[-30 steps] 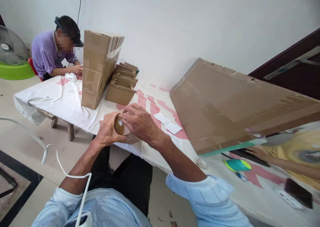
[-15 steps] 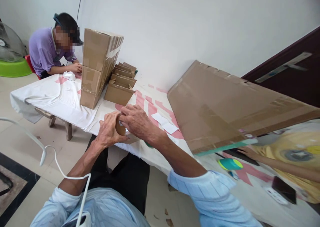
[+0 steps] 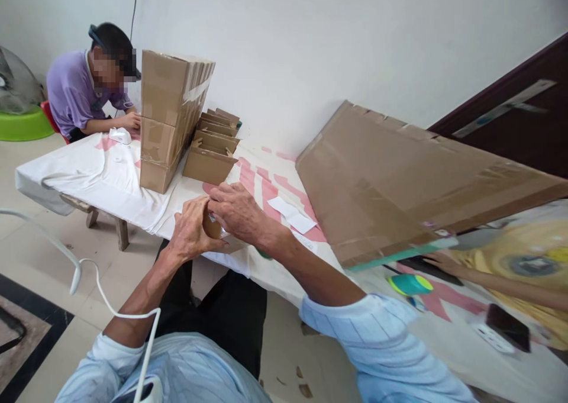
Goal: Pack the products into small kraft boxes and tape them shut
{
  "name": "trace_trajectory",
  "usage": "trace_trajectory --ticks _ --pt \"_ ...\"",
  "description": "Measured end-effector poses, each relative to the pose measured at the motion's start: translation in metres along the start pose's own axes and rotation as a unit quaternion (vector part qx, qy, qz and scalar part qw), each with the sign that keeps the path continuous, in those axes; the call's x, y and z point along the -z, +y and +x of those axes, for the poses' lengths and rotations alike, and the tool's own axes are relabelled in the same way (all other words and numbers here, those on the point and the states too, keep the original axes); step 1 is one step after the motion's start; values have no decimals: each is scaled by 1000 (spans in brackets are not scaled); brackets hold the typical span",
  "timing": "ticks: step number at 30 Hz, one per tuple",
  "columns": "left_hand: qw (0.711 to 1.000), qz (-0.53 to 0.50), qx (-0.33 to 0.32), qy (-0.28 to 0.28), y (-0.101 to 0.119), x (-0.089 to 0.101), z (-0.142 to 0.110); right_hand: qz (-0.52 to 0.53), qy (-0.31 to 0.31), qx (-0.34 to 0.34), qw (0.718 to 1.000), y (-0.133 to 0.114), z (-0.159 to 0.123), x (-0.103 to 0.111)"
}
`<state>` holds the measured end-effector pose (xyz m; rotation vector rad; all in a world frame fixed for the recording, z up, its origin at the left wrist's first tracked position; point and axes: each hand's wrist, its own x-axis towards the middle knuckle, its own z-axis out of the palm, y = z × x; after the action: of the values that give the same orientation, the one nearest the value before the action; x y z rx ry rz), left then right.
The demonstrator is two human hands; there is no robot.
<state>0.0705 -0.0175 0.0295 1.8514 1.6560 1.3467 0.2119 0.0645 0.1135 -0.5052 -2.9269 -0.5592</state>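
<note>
Where the stack of cartons rises beyond the hands to their left, it hides whatever the person in purple is handling. Nearer, the left hand curves around a small brown box, thumb along the lower side, fingers arched over the top, gripping it above the near edge of the table. Much of the box is covered by both hands, so its full shape is hard to make out. The right hand bends over its upper right, knuckles up; its fingertips are concealed, and whether they pinch anything cannot be told. Under the right forearm, a green object is mostly covered. Farther right of the hands, a co-worker's yellow sleeve is blurred and cut off by the frame.
</note>
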Motion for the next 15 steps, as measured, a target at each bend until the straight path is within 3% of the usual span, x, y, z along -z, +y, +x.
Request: trace_trajectory --ticks 5,8,15 --pt "1000 -3 -4 5 -1 1 0 83 49 0 995 6 -4 -10" --pt "1000 -11 -13 6 -3 0 0 178 107 -11 978 8 -9 -12" --pt "999 -5 -46 17 -17 6 6 346 294 -126 882 16 -34 11"
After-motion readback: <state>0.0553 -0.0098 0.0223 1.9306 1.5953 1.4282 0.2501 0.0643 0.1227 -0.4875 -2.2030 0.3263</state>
